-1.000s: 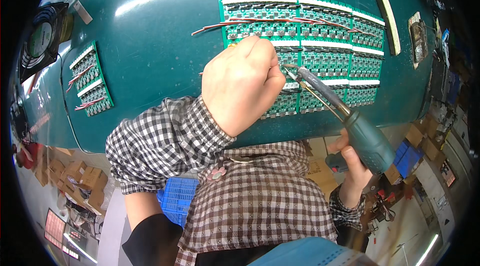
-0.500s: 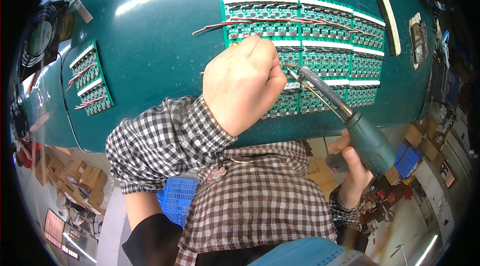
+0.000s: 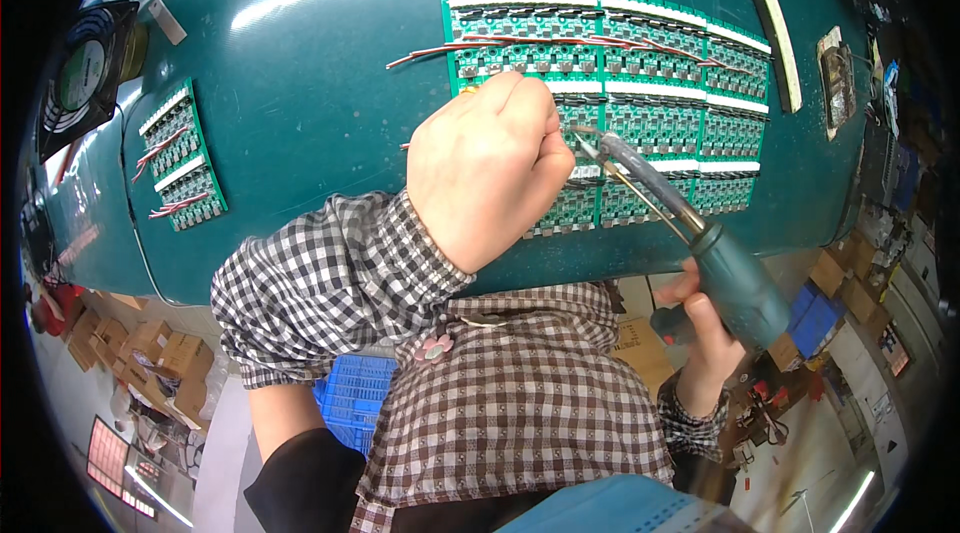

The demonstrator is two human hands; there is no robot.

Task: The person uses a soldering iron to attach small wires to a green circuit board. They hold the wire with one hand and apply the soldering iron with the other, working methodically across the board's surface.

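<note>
Panel (image 3: 650,118) of green boards lies flat on the table (image 3: 320,113). Left hand (image 3: 485,168) over panel's left part, back up, fingers curled in; fingertips hidden, cannot tell whether they pinch anything. Right hand (image 3: 712,333), apart from the left, off panel's near right side, wrapped round handle of soldering iron (image 3: 742,283). Iron's tip over panel, just beside left hand; contact unclear. Red and white wires (image 3: 500,40) across panel's far rows. Small panel (image 3: 183,158) well left of panel, fan (image 3: 85,83) farther left.
</note>
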